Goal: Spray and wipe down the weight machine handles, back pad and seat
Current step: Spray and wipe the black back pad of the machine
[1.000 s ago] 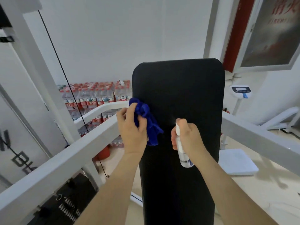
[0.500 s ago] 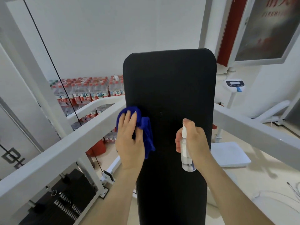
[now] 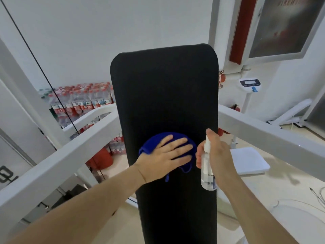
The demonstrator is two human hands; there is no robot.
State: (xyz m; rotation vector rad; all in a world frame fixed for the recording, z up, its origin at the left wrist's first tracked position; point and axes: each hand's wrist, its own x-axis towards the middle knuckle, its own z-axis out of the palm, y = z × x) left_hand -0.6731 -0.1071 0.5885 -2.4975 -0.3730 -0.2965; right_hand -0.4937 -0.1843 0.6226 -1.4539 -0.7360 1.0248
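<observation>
The black back pad (image 3: 165, 95) stands upright in the middle of the view. My left hand (image 3: 163, 159) lies flat, fingers spread, pressing a blue cloth (image 3: 149, 144) against the middle of the pad. My right hand (image 3: 217, 156) grips a small clear spray bottle (image 3: 206, 170) with a white nozzle, held upright just right of the cloth at the pad's right edge. The seat and the handles are out of view.
White machine arms run diagonally on both sides: the left arm (image 3: 58, 164) and the right arm (image 3: 267, 134). Stacked water bottle packs (image 3: 80, 101) sit behind on the left. A white weighing scale (image 3: 249, 162) stands on the floor at the right. A black cable (image 3: 44, 71) hangs at left.
My left hand has slid the blue cloth from the pad's left edge down and right to its middle, fingers now flat. The right hand has kept the bottle beside the pad.
</observation>
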